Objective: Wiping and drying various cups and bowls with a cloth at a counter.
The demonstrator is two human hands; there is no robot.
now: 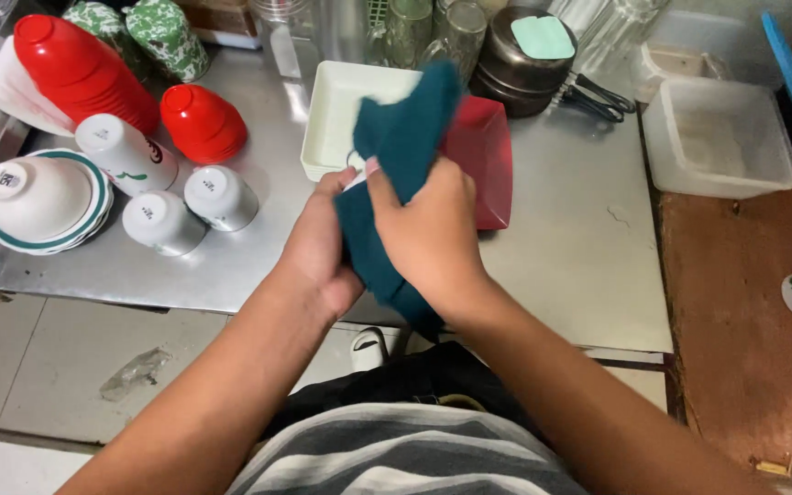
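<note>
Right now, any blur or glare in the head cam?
Head view: the teal cloth is motion-smeared at its top edge; both hands fairly sharp. Soft glare on the steel table; red cups show small highlights. Lighting even, shadows weak.

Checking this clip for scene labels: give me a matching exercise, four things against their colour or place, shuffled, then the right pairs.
Things:
1. cloth
2. square dish
3. square plate
4. clear tub

Descriptions:
A. red, behind the hands
B. dark teal, held in both hands
C. see-through, far right of the metal counter
D. cream, beside the red cups

Pairs: 1-B, 2-D, 3-A, 4-C
</note>
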